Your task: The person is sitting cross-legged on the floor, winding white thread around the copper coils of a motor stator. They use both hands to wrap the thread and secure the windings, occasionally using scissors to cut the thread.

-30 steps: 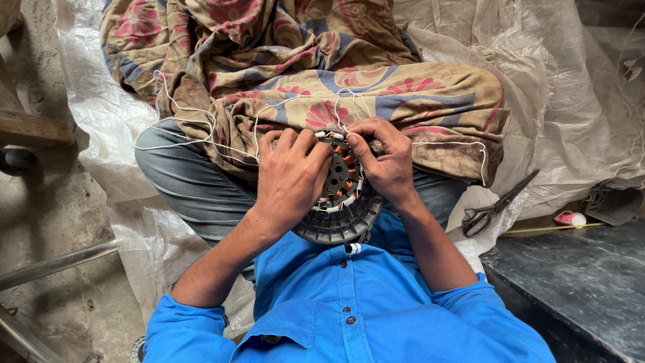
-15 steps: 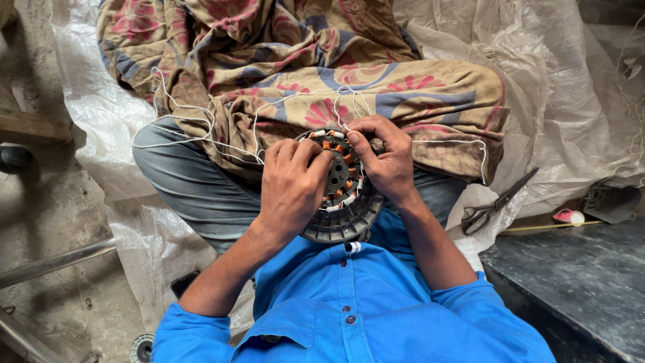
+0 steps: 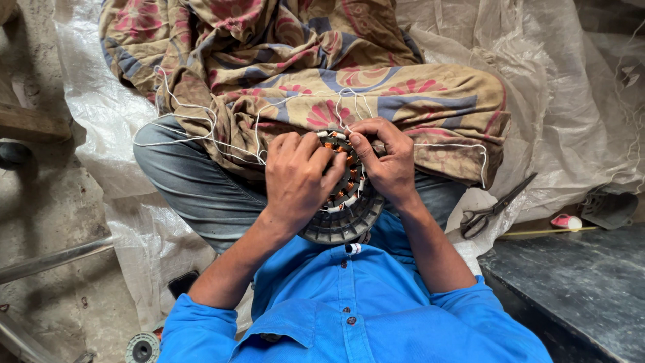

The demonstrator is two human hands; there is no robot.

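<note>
The stator sits in the lap against the blue shirt, so both hands can get at the coils; left hand is curled over its left side gripping it steady; right hand pinches white string at the top rim; string trails over the patterned cloth; scissors lie off right on the plastic sheet, out of the way.

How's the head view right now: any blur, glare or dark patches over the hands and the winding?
Head view: sharp, even daylight on the left hand, right hand and stator; mild brightness on the plastic sheet; dark slab shaded; edges slightly stretched.
</note>
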